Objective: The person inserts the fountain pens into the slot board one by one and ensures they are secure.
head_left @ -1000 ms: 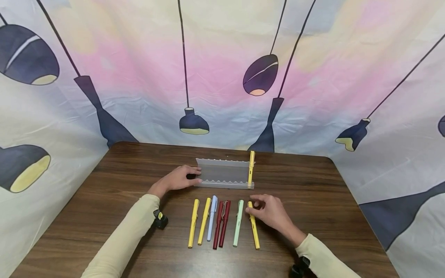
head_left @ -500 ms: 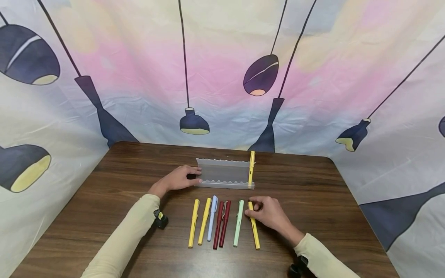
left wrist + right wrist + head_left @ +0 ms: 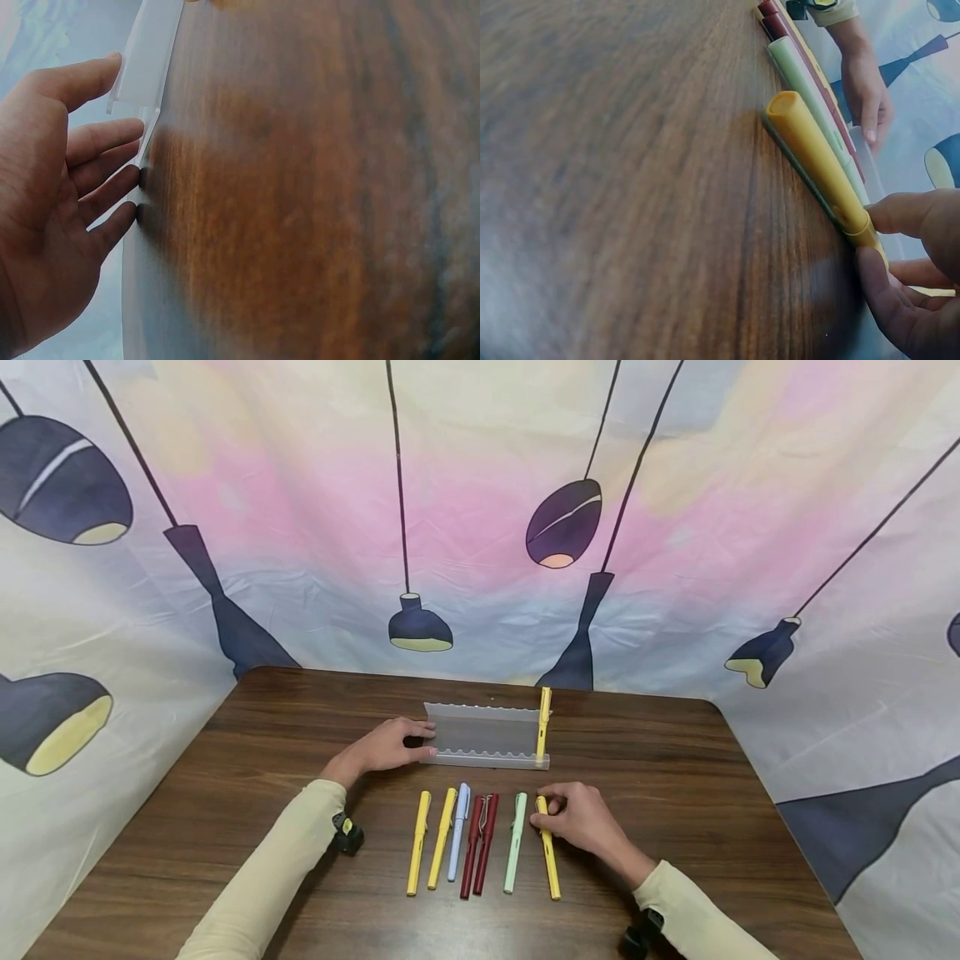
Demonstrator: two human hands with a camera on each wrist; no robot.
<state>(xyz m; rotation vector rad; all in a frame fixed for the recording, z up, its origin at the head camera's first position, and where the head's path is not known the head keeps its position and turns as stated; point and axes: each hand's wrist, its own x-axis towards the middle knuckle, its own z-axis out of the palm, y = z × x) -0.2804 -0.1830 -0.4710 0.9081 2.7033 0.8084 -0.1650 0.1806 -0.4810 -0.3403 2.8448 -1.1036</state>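
Note:
My right hand [image 3: 588,817] pinches the clip end of the rightmost yellow pen [image 3: 551,864], which lies on the table. In the right wrist view, thumb and finger sit on either side of that yellow pen [image 3: 817,161]. My left hand [image 3: 386,745] rests at the left end of a clear notched pen rack [image 3: 483,737]; the left wrist view has its thumb and fairly straight fingers touching the rack [image 3: 150,60]. Another yellow pen [image 3: 542,727] stands across the rack's rightmost notches.
Left of the held pen lie a mint green pen [image 3: 515,843], two dark red pens [image 3: 487,843] [image 3: 469,847], a light blue pen [image 3: 458,833] and two yellow pens [image 3: 442,839] [image 3: 418,843]. The brown wooden table [image 3: 675,760] meets a printed cloth backdrop [image 3: 480,527] behind.
My right fingers have settled slightly closer around the yellow pen's clip end. The left hand, the rack and the other pens stay where they were.

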